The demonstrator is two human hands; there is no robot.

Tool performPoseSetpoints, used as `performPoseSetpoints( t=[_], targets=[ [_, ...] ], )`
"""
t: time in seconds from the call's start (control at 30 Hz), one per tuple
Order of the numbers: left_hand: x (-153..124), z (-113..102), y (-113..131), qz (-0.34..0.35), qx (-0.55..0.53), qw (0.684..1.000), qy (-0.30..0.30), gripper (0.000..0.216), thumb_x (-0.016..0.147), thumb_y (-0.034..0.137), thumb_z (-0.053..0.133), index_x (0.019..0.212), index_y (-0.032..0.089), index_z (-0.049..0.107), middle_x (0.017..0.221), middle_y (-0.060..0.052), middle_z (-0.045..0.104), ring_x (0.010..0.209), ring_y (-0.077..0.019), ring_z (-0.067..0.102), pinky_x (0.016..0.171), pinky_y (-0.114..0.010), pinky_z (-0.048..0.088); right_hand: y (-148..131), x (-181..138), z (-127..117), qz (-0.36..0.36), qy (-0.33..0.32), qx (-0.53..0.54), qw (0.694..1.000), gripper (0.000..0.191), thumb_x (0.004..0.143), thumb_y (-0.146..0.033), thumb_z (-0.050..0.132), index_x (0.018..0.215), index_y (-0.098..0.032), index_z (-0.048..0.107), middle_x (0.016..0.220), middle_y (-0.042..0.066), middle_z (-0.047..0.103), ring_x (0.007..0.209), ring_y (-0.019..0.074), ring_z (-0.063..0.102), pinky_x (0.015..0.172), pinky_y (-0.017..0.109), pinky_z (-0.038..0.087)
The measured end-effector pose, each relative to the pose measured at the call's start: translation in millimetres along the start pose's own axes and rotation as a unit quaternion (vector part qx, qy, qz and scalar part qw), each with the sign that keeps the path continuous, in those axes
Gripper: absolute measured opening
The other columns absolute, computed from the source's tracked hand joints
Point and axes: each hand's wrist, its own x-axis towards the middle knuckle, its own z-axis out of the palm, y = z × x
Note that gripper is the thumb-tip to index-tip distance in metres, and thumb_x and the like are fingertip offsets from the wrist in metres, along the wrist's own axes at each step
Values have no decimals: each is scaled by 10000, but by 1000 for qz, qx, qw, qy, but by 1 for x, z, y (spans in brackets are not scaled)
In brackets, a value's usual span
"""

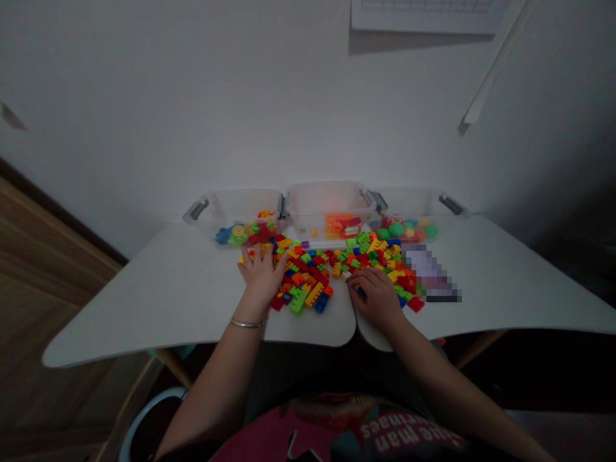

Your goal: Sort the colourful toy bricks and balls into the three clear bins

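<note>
A wide heap of colourful toy building bricks (308, 282) covers the middle of the white table. My left hand (261, 277), with a bangle at its wrist, lies palm down on the heap's left edge, fingers spread. At the heap's right part, my right hand (376, 296) rests with its fingers curled inward. A small white piece (346, 276) shows beside its fingertips. Something dark blue (360, 292) peeks out under the curled fingers; whether it is gripped is hidden.
Three clear boxes stand along the wall: a left box (226, 204), a middle box (332, 196) with orange and red bricks, and a right box (418, 199) with round green pieces. A pixelated flat device (430, 273) lies right of the heap. The white table (144, 295) has a front notch.
</note>
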Motion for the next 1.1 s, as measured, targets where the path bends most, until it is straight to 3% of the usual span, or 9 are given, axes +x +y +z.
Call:
performPoseSetpoints(
  t=[0.1,0.2,0.3,0.43,0.6,0.9,1.1],
  targets=[
    [-10,-15,-1,111,14,994,-18,607,868,540,505,1359,184,522,1518,-165,368,1450,-411,167,1126,-647,191,0,0,0,4,-1,4,1000,87,828,-161,582,855,-216,644,975,57,701,982,231,592,920,414,455],
    [-24,-23,-2,300,2,950,-84,741,772,576,644,1405,237,464,1542,-139,327,1455,-381,181,1141,-588,239,0,1,-1,2,-9,11,1000,88,820,-163,584,861,-218,638,975,56,698,964,228,596,918,414,456],
    [-39,-20,4,387,12,915,-113,847,688,597,725,1420,281,438,1563,-124,284,1456,-382,172,1143,-589,239,0,1,-2,1,-18,12,1000,91,813,-174,587,876,-220,634,984,58,693,958,228,597,922,417,455],
    [-51,-4,19,417,37,898,-136,858,698,544,749,1443,307,397,1526,-118,359,1436,-379,229,1126,-599,264,-2,2,-3,6,-17,8,1000,83,818,-194,589,881,-221,635,982,62,692,974,237,595,929,423,453],
    [-51,5,32,432,58,892,-115,724,778,487,701,1428,362,406,1520,-74,386,1439,-358,236,1134,-609,238,-2,2,-3,0,-19,8,1000,94,816,-195,587,890,-224,637,976,64,694,978,238,598,935,425,455],
    [-42,18,45,414,67,903,-96,710,807,483,668,1420,225,416,1495,-120,421,1431,-328,279,1170,-556,210,-4,3,-3,2,-14,5,1000,75,820,-185,581,870,-218,627,971,67,695,968,241,595,913,420,460],
    [-41,11,48,403,36,913,-48,474,783,420,695,1184,189,591,1351,-152,541,1317,-320,440,1144,-563,269,-4,4,-4,4,-12,11,1000,94,814,-178,586,880,-222,635,976,61,695,968,235,593,897,409,465]
  ],
)
